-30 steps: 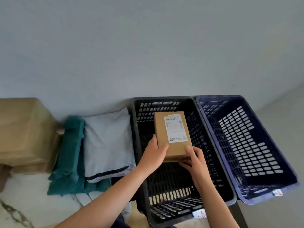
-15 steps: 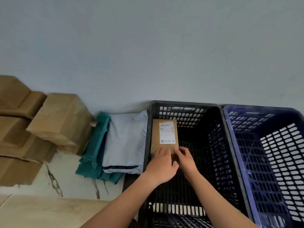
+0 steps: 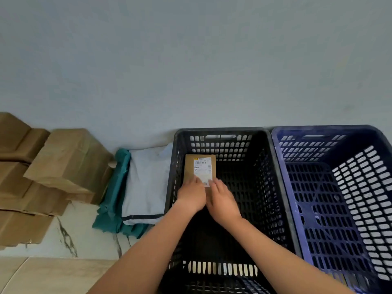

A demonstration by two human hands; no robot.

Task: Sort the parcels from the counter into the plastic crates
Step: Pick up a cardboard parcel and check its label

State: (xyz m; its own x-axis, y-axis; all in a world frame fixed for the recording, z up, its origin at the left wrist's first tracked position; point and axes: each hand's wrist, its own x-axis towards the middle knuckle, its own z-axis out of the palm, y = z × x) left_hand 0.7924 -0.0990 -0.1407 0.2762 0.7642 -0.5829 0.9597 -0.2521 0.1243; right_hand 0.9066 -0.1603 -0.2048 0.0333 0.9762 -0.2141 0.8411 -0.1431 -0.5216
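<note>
Cardboard parcel (image 3: 199, 166) is label-up in the far left corner of the black crate (image 3: 222, 130). Left hand (image 3: 192, 196) and right hand (image 3: 222, 200) both touch its near end; whether they grip it or merely rest there cannot be determined. Risk: if the parcel is not yet seated, release could let it drop or tip against the crate wall. Its near end is covered, the crate floor too dark to read, the blue crate (image 3: 331, 132) cut off at right.

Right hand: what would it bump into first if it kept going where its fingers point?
The small brown cardboard parcel with the white label; fingertips of the right hand seem to touch it. Beyond it stands the far wall of the black plastic crate.
</note>
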